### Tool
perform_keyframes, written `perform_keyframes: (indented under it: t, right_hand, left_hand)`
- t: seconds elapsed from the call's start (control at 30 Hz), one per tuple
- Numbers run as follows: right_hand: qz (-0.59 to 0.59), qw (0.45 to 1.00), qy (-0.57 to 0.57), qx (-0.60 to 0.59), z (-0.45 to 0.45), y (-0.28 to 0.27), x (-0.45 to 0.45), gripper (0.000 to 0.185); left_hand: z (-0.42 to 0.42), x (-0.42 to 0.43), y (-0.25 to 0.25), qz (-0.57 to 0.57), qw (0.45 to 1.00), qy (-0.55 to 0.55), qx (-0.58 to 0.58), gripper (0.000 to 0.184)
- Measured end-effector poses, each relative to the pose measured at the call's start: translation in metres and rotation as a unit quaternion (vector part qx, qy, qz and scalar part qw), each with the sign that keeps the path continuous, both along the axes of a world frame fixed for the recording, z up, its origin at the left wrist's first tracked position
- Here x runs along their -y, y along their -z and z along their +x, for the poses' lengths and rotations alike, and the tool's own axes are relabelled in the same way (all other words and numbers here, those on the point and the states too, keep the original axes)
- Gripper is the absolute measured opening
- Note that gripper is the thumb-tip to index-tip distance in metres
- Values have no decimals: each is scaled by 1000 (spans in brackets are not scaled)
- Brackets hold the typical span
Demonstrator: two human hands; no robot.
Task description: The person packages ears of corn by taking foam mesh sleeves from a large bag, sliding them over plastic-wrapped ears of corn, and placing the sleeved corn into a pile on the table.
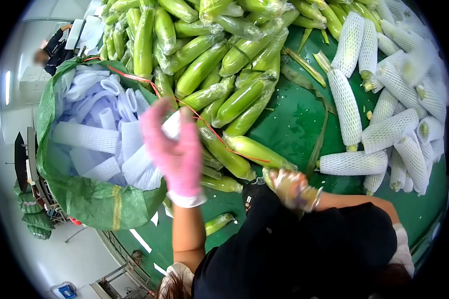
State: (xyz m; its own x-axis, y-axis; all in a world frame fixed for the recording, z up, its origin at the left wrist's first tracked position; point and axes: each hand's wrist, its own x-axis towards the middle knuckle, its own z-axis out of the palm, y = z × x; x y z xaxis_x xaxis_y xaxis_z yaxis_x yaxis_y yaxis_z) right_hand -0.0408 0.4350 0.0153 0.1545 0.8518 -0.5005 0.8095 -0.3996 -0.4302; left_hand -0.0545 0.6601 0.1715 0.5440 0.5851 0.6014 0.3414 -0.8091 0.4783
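Note:
My left hand (177,154), in a pink glove, is raised beside the open green sack (102,209). Its thumb and fingers curl around a white foam net sleeve (172,125). White foam sleeves (87,134) fill the sack. In a blurred, clear-looking glove, my right hand (294,189) is closed at the front of the corn pile. A pale green end of an ear of corn (269,178) shows at its fingers; the rest is hidden. Just above it lies a film-wrapped ear of corn (259,151).
Film-wrapped ears of corn (199,67) are heaped at the back of the green table (294,122). Ears in white foam nets (344,107) are piled at the right. Red string (212,130) trails from the sack over the corn. Another person (57,52) is at far left.

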Motion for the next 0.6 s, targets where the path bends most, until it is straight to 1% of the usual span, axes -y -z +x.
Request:
perform_keyframes:
  t: [0.03,0.07,0.1,0.13,0.17,0.2,0.23,0.27,0.3,0.33,0.37,0.4,0.43,0.47,0.53,0.57,0.6]
  right_hand:
    - [32,997,30,66,-23,10,7,52]
    - [65,987,61,135,-39,17,12,54]
    - [129,976,63,165,-46,31,17,52]
    - [191,960,65,194,-47,42,25,51]
    - [206,965,54,153,-42,44,31,53]
    - [203,964,59,160,-30,46,33,53]
    - [205,967,23,150,-16,49,33,55]
    - [206,970,-12,131,-3,48,30,57]
    - [176,977,-22,122,22,29,18,59]
    - [175,969,-45,170,44,16,5,55]
    - [218,961,-20,166,61,22,-8,53]
    - [297,938,-4,179,79,20,-24,49]
    - [296,944,-16,149,92,31,-43,40]
    - [332,925,4,187,100,28,-54,31]
    - [309,927,35,210,117,34,-67,29]
    - [322,926,58,187,117,30,-62,33]
    - [334,925,83,163,114,26,-52,37]
  left_hand:
    - [-10,-12,-14,46,992,-52,-103,34]
    - [-21,-25,-26,92,970,-103,-201,40]
    - [-36,-38,-20,85,948,-129,-277,57]
    - [-56,-48,-10,47,924,-146,-352,66]
    - [-77,-57,4,9,892,-158,-423,75]
    - [-95,-60,18,-14,875,-154,-458,86]
    - [-110,-56,32,-24,839,-174,-516,89]
    - [-121,-48,41,-19,813,-175,-555,82]
    - [-132,-44,51,-29,811,-170,-559,74]
    - [-144,-40,61,-40,809,-167,-562,67]
    - [-155,-35,69,-53,800,-161,-575,60]
    - [-167,-30,78,-66,794,-159,-584,53]
    - [-182,-25,88,-68,794,-134,-589,48]
    - [-193,-17,92,-102,790,-123,-591,48]
    - [-213,1,83,-266,821,-100,-495,47]
    - [-216,6,82,-265,822,-106,-493,47]
    - [-217,9,81,-298,844,-95,-436,43]
